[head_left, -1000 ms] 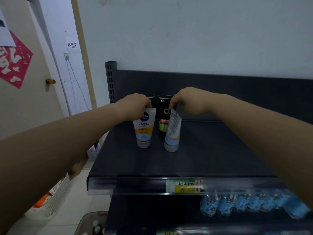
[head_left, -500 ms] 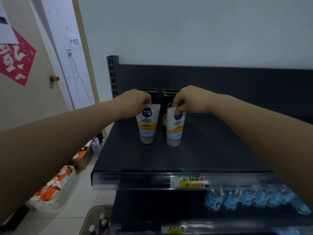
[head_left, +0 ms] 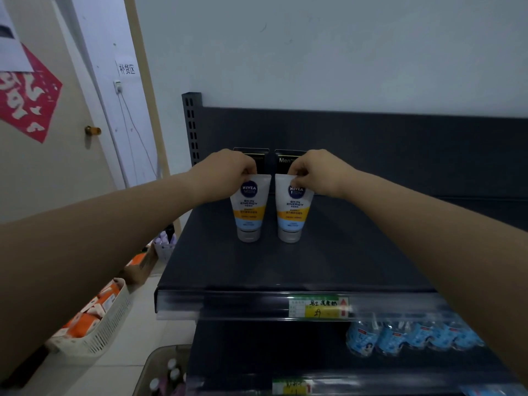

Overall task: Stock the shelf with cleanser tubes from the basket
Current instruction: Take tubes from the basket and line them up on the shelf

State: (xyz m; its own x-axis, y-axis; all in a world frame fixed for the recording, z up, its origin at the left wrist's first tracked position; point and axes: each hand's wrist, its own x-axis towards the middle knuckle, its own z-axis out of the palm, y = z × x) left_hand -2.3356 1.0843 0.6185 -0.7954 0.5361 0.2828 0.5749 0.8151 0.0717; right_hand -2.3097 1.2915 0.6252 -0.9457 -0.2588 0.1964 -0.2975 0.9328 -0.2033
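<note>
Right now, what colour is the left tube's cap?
Silver-grey; the cap shows best in the head view.

Two arms show: the left forearm (head_left: pixel 114 230) and right forearm (head_left: pixel 414 224), both bare from frame edge to wrist. The left hand (head_left: pixel 228 170) and right hand (head_left: pixel 317 170) are bare too, with short, rounded fingers (head_left: pixel 297 170).

A shop: dark shelf (head_left: pixel 285 270) with price label (head_left: pixel 318 307), stocked bottles (head_left: pixel 411 335).

Pale wall (head_left: pixel 314 47), beige door (head_left: pixel 43 172), tiled floor (head_left: pixel 120 372)
</note>
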